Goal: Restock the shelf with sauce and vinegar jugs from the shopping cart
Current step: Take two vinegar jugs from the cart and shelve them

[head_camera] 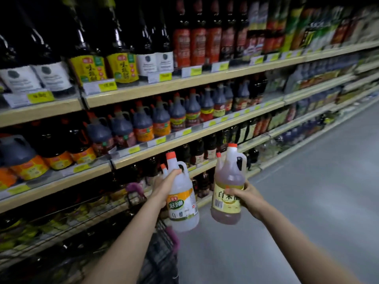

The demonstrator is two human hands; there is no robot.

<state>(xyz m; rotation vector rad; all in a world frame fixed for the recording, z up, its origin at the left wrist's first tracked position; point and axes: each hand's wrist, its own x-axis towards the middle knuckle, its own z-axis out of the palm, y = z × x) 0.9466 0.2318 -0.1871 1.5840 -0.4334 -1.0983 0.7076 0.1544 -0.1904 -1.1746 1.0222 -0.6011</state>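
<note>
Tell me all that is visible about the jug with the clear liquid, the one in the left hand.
The clear vinegar jug looks like translucent plastic, with an orange-red cap, a moulded loop handle near the neck and a green, orange and white label. Its liquid is colourless. It is held in the air, roughly upright and slightly tilted, above the shopping cart and in front of the lower shelves. The left hand grips it at the shoulder, fingers by the handle. A second cap shows just behind it.

Ahead of you, grey floor across the right and lower right of the frame, yellow price tags along the board edges at upper left and centre, blurred packaged goods at upper right
</note>
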